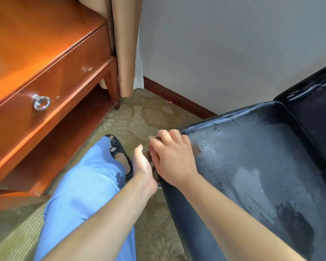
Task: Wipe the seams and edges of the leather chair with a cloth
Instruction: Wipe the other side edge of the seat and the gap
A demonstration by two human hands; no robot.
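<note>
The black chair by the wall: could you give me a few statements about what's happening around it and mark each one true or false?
1. The right hand rests on the front corner of the black chair. True.
2. The chair seat looks spotless and evenly shiny. False: it shows dull, streaky patches.
3. The left hand sits beside the chair's edge, below the right hand. True.
4. The wooden table has a round knob on its drawer. False: it has a metal ring pull.
5. The floor is bare wood. False: it is patterned carpet.
</note>
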